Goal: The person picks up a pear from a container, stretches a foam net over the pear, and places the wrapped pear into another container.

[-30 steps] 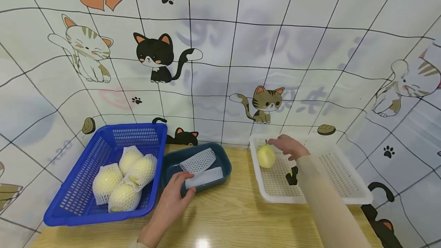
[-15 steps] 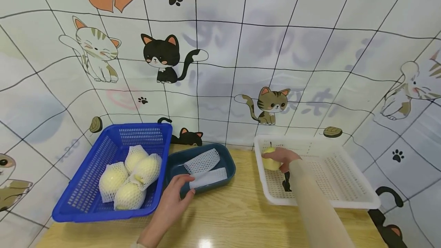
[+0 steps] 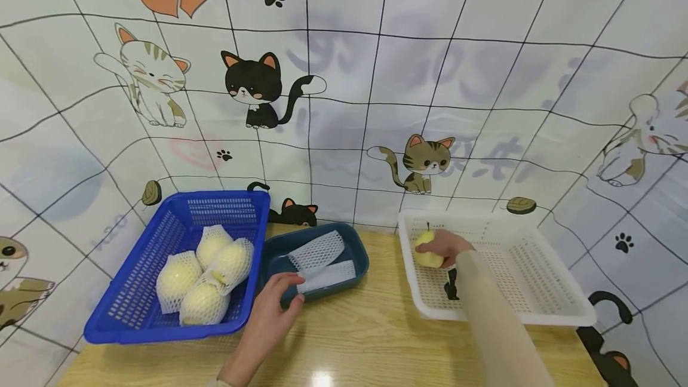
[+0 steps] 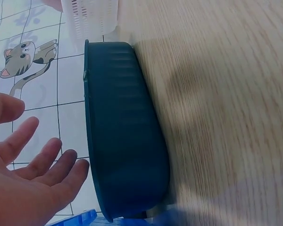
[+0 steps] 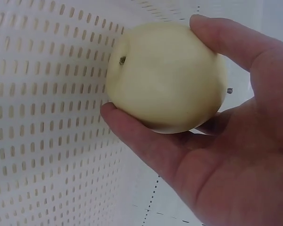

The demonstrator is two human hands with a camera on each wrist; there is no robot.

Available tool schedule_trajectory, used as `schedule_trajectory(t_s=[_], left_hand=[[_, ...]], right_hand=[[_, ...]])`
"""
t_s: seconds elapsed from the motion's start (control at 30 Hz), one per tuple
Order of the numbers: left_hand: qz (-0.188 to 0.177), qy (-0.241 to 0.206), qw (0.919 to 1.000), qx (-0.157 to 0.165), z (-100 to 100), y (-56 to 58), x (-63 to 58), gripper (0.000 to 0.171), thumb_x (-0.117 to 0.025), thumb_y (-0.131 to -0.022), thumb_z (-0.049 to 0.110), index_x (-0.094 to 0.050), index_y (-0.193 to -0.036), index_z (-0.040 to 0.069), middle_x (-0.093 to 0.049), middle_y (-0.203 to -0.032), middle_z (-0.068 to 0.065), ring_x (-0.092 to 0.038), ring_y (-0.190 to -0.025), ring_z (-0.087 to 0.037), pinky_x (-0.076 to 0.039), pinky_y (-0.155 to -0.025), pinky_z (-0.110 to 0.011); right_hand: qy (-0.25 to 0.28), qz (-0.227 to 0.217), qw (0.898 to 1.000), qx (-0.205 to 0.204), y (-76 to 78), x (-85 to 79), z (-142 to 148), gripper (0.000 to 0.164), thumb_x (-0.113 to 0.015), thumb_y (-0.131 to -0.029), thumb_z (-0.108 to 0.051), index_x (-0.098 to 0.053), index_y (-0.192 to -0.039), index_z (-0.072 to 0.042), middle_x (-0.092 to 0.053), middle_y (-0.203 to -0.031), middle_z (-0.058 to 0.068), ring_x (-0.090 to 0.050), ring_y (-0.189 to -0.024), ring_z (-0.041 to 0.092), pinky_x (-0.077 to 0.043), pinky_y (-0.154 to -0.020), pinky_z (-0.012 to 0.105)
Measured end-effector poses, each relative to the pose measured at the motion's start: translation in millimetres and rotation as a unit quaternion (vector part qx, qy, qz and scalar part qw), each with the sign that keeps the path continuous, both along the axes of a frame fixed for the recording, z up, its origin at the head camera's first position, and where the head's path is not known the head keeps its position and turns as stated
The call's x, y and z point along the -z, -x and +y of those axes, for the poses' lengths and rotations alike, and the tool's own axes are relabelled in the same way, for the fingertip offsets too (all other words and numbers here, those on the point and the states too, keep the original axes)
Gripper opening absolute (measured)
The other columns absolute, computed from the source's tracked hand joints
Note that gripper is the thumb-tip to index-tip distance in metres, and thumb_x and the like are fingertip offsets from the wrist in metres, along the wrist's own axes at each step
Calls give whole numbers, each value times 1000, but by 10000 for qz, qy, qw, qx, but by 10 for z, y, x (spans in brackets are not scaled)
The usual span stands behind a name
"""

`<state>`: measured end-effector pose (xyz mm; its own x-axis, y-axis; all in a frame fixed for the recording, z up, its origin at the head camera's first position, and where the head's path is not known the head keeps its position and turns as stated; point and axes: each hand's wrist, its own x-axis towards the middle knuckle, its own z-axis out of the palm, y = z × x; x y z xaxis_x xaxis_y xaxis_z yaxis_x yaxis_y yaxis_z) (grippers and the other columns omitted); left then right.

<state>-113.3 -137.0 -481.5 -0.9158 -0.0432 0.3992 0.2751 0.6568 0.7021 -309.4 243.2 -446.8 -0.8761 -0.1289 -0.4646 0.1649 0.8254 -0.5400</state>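
In the right wrist view, my right hand (image 5: 254, 141) grips a pale yellow pear (image 5: 165, 77), thumb on one side and fingers on the other. The head view has this pear (image 3: 427, 257) at the left end of a white perforated basket (image 3: 516, 267). My left hand (image 3: 271, 309) holds nothing, its fingers relaxed by the front rim of a dark teal tray (image 3: 275, 251). Two white foam net sleeves (image 3: 317, 251) lie in that tray. In the left wrist view, the left fingers spread loosely beside the tray's outer wall (image 4: 122, 127).
At the left stands a blue perforated basket (image 3: 131, 309) with several pears (image 3: 204, 303) in foam nets. A wooden table (image 3: 371, 327) carries the containers. Behind them hangs a cat-print sheet (image 3: 338, 124). A small black patch (image 3: 451, 285) shows in the white basket beneath the right wrist.
My right hand has come down from above the pear and closed round it, and the pear has shifted slightly right. The left hand stays by the tray. The head view has turned slightly left.
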Motion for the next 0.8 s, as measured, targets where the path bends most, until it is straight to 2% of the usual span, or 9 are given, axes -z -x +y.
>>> schedule_trajectory(t_s=[0.17,0.33,0.57,0.8], left_hand=[[68,-29,10000,-39,-3,19,24,25,-76,-88,2,-74,-111,11,-67,-122,-6,-66,-115,-27,-53,-93,-53],[-2,-74,10000,-65,-13,12,40,25,-75,-88,2,-74,-111,12,-68,-123,-6,-65,-115,-26,-53,-92,-51],[-202,-154,9997,-69,-20,-12,41,23,-73,-92,5,-74,-113,13,-67,-125,-3,-64,-117,-26,-53,-92,-52],[-177,-139,9997,-59,-6,6,61,24,-74,-91,4,-74,-113,15,-67,-125,0,-65,-117,-25,-53,-92,-51]], right_hand=[[91,-69,9999,-38,-47,-105,38,58,-70,-95,-33,-46,-123,12,-57,-99,19,-61,-80,28,-59,-68,37],[414,8,9991,-120,-113,-250,75,57,-68,-96,-34,-44,-124,10,-56,-104,18,-59,-82,26,-57,-68,35],[794,491,9955,-145,-246,-544,24,55,-58,-93,-38,-43,-121,7,-56,-97,15,-54,-72,19,-51,-60,33],[707,1011,9917,-362,-457,-779,-19,57,-59,-95,-40,-42,-124,6,-51,-104,16,-53,-83,24,-52,-67,36]])
